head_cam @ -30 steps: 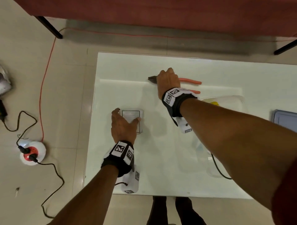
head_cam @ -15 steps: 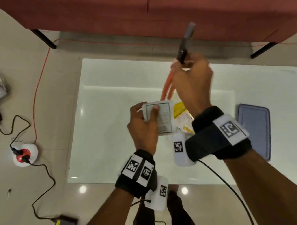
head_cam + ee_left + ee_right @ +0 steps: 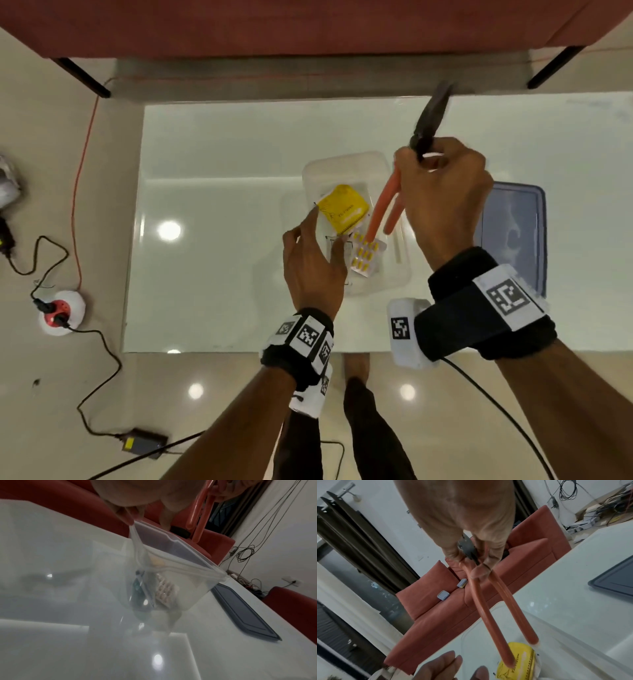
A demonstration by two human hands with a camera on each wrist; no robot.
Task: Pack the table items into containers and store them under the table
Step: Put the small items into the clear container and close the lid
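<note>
Right hand (image 3: 445, 195) pinches pliers (image 3: 388, 209) near pivot, handles hanging into clear box (image 3: 400, 274) on table (image 3: 212, 154), likely for straight drop. Left hand (image 3: 313, 270), fingers loose, holds nothing, at box rim (card, pills, yellow sachet (image 3: 342, 209) already inside). Lid (image 3: 513, 233) waits beside.

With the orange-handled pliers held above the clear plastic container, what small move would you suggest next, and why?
Probably lower the orange-handled pliers and lay them in the clear plastic container. The right hand grips them near the pivot, handles pointing down over the yellow packet and blister strip, while the left hand is at the rim.
</note>
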